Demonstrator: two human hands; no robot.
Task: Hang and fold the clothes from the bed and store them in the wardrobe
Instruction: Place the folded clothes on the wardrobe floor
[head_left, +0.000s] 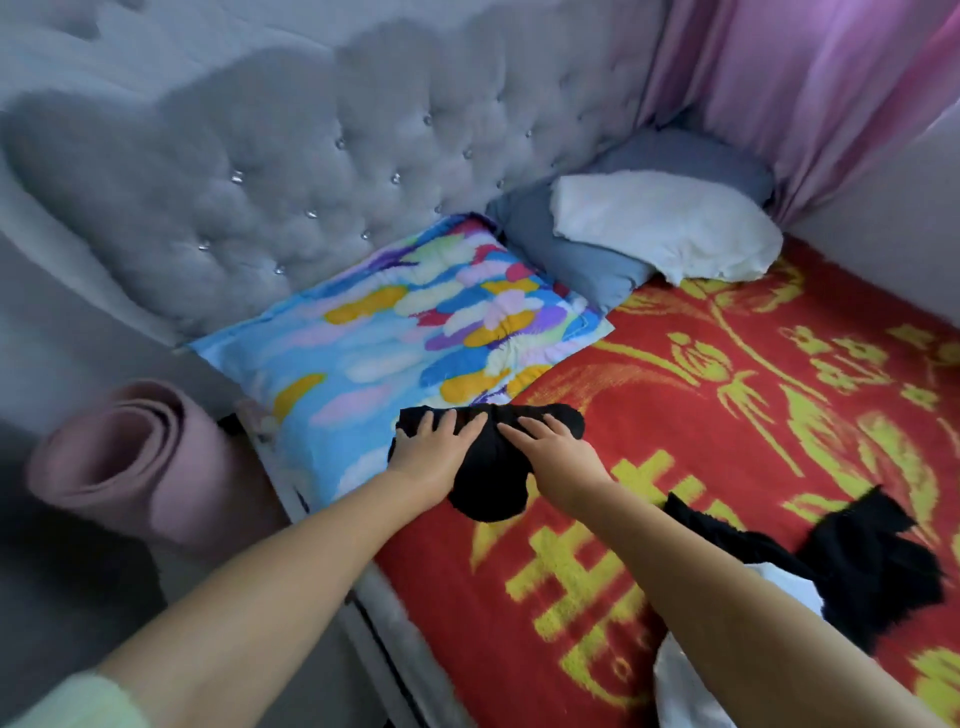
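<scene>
You are leaning over a bed (675, 415) spread with a red and yellow blanket, a floral pillow (395, 332) near its edge. More dark clothes (857, 566) lie heaped to your right. A small black garment (491, 483) sits where pillow meets blanket. Your left hand (434, 447) and right hand (550, 449) press flat on it, fingers straight, gripping nothing. It looks soft, light and limp; take hold at its outer edges to fold.
</scene>
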